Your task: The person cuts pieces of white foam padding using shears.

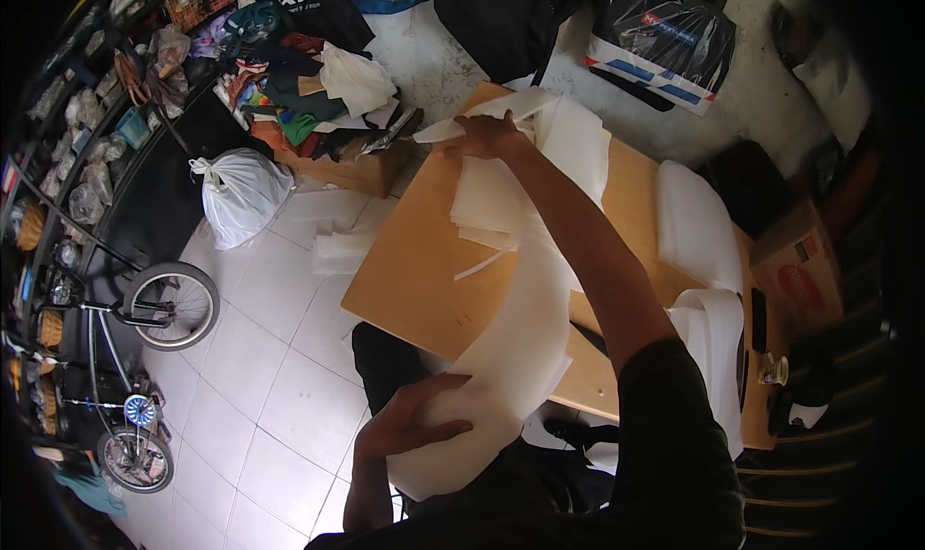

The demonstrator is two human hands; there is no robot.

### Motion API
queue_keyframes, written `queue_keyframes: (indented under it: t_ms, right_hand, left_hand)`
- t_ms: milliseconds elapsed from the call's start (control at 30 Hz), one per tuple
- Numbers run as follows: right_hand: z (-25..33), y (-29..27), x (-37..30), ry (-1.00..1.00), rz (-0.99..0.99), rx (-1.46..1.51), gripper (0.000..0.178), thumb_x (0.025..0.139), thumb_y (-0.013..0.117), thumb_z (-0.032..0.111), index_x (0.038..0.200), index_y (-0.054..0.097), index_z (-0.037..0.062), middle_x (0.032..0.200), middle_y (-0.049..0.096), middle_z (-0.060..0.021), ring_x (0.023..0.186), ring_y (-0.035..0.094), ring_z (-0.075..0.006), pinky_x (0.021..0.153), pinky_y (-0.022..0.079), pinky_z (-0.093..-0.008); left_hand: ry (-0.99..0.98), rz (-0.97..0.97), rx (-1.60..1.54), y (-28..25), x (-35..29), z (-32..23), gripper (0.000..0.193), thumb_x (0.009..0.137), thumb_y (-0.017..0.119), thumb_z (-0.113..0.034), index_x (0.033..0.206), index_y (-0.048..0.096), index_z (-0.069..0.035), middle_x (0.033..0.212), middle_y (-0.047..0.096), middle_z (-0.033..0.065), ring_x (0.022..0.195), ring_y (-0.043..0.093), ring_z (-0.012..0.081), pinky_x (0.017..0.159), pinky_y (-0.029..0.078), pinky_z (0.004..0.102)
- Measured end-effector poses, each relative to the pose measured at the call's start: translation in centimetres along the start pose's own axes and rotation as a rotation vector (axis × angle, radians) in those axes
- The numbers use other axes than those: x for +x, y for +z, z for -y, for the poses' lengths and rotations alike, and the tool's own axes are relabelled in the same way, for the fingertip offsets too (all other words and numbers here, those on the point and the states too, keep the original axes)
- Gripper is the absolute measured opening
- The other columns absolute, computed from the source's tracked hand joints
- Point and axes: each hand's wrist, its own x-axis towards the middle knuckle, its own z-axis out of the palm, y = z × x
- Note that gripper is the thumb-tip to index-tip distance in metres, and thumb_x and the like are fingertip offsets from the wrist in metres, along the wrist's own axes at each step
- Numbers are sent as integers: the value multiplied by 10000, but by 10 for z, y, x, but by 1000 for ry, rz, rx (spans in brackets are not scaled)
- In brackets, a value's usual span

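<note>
A long white foam sheet point(525, 324) runs from the wooden table point(405, 271) down over its near edge toward my lap. My left hand point(414, 417) grips its near end, thumb and fingers around the curved foam. My right arm reaches across to the far side of the table. There my right hand point(487, 136) is closed on a thin white foam piece point(438, 133), its fingertips partly hidden. Beneath and beside that hand lie stacked foam sheets point(487, 203). A narrow foam strip point(479, 266) sticks out near the stack.
On the table's right are a thick foam stack point(696, 224) and a foam roll point(708, 328). A cardboard box point(798, 271) stands beyond. To the left are a white tied bag point(241, 198), a small bicycle point(125, 357), a heap of fabric point(303, 97) and laden shelves point(72, 165).
</note>
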Motion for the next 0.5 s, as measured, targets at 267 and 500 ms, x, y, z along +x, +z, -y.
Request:
queue_keyframes:
  t_ms: [267,500]
  right_hand:
    - [3,21,23,-169,-196,-374,289,901,480,207,1159,610,187,1063,655,-105,1011,641,-247,968,356,-525]
    - [-37,-62,-14,-47,-885,378,255,864,595,167,1110,644,121,948,666,-186,860,652,-369,793,507,-427]
  left_hand:
    - [-21,-72,-108,-9,-11,19,571,750,784,-83,1260,534,-23,1089,654,153,981,641,203,852,514,326]
    - [66,-121,-14,-8,-9,8,571,737,793,-81,1247,543,-27,1097,649,137,1001,632,202,855,508,323]
